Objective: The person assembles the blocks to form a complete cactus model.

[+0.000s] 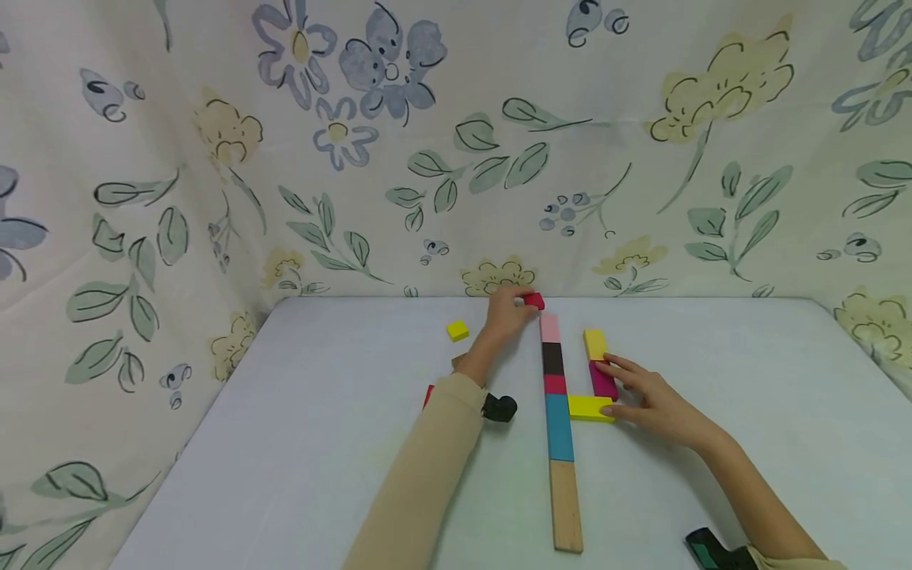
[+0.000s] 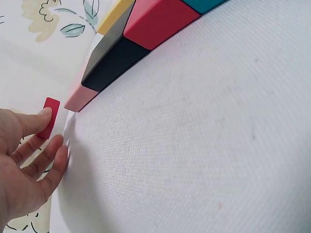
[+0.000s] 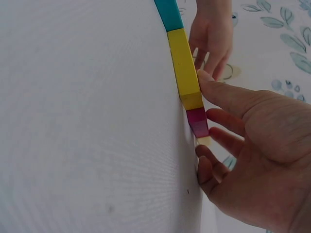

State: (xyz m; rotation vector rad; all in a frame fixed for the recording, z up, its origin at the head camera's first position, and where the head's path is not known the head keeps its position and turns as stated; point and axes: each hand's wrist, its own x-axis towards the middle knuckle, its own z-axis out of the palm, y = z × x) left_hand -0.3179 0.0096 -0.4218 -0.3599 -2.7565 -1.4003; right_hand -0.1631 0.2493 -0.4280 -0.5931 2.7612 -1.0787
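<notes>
The left hand (image 1: 507, 315) pinches a small red block (image 1: 536, 301) at the table's (image 1: 285, 443) far edge, just past the pink block (image 1: 549, 327) at the end of a long row. A little gap shows between the two. The right hand (image 1: 663, 408) is spread wide. Its thumb touches the end of the long yellow block (image 1: 588, 408), and its fingers touch the purple block (image 1: 604, 380).

I think the red block is being lined up with the row. To do that well, turn it straight, bring it in gently and don't bump the pink block over. The right hand should touch lightly so its blocks don't slide.

Some things are hard to see. The left sleeve (image 1: 427, 467) covers part of a brown block (image 1: 457, 362) and most of a red thing (image 1: 428, 395), so I can't tell their shapes. In the left wrist view, a yellow strip (image 2: 114, 17) peeks out behind the black block (image 2: 115, 63). I can't tell if the red block touches the table.
</notes>
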